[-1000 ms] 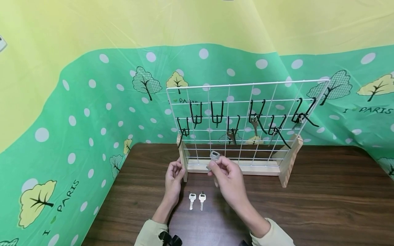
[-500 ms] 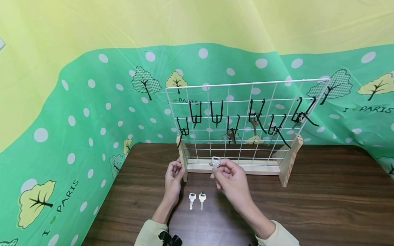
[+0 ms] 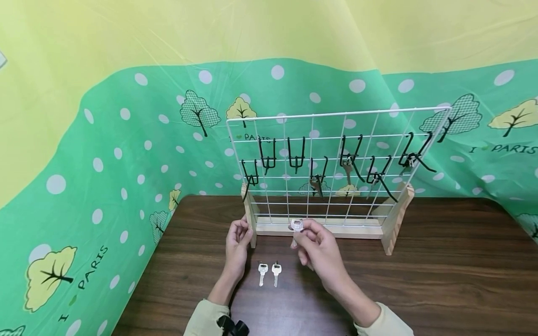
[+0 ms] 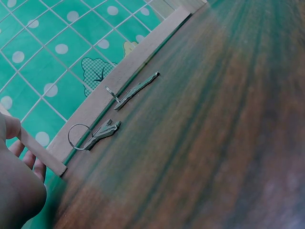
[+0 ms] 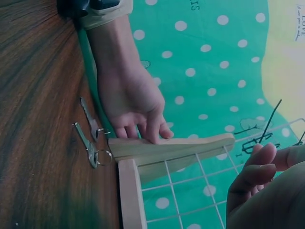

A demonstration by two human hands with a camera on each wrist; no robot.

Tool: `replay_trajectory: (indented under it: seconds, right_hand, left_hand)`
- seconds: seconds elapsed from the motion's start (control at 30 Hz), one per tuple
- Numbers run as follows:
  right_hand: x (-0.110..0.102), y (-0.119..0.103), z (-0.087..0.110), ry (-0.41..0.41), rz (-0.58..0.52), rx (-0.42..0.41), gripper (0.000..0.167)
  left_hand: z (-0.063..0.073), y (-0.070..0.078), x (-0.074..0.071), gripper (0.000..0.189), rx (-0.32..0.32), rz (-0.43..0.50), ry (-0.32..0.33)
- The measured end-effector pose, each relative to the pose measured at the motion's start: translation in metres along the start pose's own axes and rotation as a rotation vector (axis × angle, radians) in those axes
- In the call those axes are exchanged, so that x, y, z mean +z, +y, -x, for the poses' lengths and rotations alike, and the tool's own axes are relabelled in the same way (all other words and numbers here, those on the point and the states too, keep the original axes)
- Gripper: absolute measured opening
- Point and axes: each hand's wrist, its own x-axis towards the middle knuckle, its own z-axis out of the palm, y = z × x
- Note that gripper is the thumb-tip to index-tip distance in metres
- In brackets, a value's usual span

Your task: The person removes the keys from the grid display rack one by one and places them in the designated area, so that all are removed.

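Note:
In the head view my right hand (image 3: 322, 254) pinches a silver key (image 3: 296, 225) by thumb and fingers, in front of the rack's lower wires. The key's head sticks up and the fingers hide most of its blade. My left hand (image 3: 236, 249) holds the left wooden end panel (image 5: 176, 149) of the white wire grid rack (image 3: 336, 115), its thumb at the panel's edge. Two more keys, a left one (image 3: 262, 274) and a right one (image 3: 276, 274), lie side by side on the table between my forearms. Each has a small ring (image 4: 79, 137), seen in the left wrist view.
Several black hooks hang on the grid. Keys hang at a middle hook (image 3: 317, 176) and the right-hand hooks (image 3: 350, 154); the left hooks (image 3: 267, 156) hold none. A wooden base bar (image 3: 359, 232) joins the end panels. Behind the dark table (image 3: 454, 261) hangs a green and yellow cloth (image 3: 138, 135).
My right hand has moved slightly right and towards me, and the key in it has turned so that its head faces the camera more. The left hand stays on the panel.

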Motion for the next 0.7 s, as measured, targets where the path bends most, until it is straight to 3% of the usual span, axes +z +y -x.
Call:
replay_trajectory:
  seconds: [0.1, 0.27, 0.47, 0.7]
  right_hand:
    - [-0.001, 0.003, 0.000, 0.000, -0.009, 0.005, 0.004]
    - [-0.003, 0.006, -0.001, 0.018, -0.012, 0.018, 0.013]
    - [-0.006, 0.009, -0.001, 0.066, 0.046, 0.065, 0.020]
    - [-0.011, 0.017, -0.002, 0.085, 0.099, 0.088, 0.016]
  left_hand:
    - [0.000, 0.001, 0.000, 0.018, 0.000, 0.003, 0.002]
    - [0.000, 0.001, 0.000, 0.012, 0.003, -0.004, 0.002]
    - [0.000, -0.001, 0.000, 0.012, 0.018, -0.010, -0.006]
    - [0.000, -0.002, -0.001, 0.013, 0.023, -0.004, -0.003]
